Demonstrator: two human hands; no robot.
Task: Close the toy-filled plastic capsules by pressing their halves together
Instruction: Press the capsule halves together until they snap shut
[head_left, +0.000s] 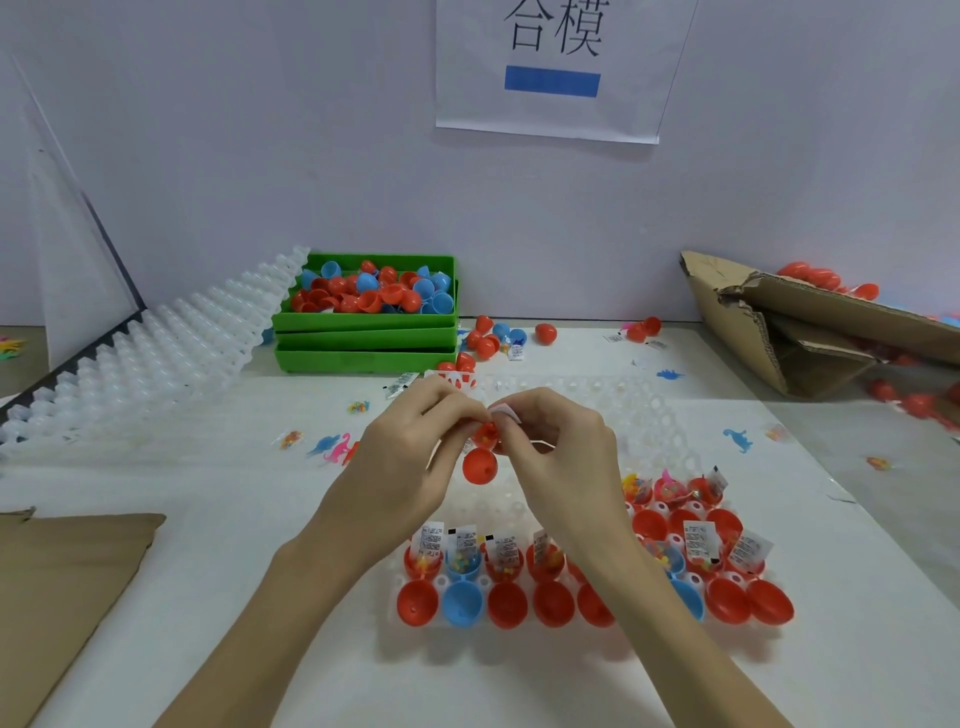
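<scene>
1. My left hand (410, 452) and right hand (558, 447) meet above the holder tray (649, 415), pinching an open capsule (480, 452) between them.
2. Filled capsules (587, 577) sit in the tray's near rows.
3. Stacked bins (363, 338) stand behind, to the left.
4. A cardboard box (810, 322) lies far right.

2 bare forearms, left hand (410, 457), right hand (558, 447), no sleeves, rings or watch visible

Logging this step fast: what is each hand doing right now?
Left hand: fingers pinch the open red capsule from the left.
Right hand: fingers pinch the same capsule at its top, by the white paper slip.
</scene>
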